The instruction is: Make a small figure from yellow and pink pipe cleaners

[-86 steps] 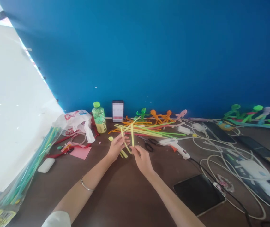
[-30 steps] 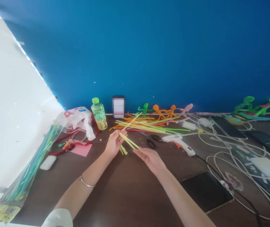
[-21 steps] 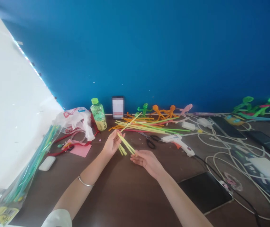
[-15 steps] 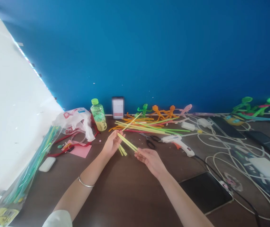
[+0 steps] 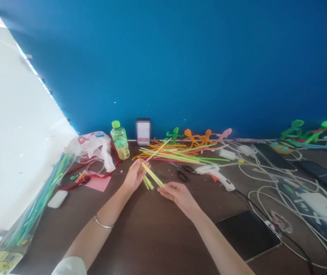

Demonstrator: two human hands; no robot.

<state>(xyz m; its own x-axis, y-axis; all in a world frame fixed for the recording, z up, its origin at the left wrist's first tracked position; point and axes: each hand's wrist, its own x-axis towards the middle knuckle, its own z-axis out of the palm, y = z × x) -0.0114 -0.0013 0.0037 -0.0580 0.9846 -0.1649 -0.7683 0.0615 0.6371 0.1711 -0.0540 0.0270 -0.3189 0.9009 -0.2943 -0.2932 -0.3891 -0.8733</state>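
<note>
Yellow strips (image 5: 152, 175) lower now, scissors (image 5: 183, 171) beyond

Several thin, pale yellow pipe cleaners (image 5: 152, 175), mostly straight, slant at differing angles left of the scissors (image 5: 179, 172).

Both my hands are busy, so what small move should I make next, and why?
Perhaps gently twist your right hand: it pinches the nearer end of the thin, straight, pale-yellow, fuzzy-looking stems, which lie side by side, while your left hand holds them farther up.
</note>
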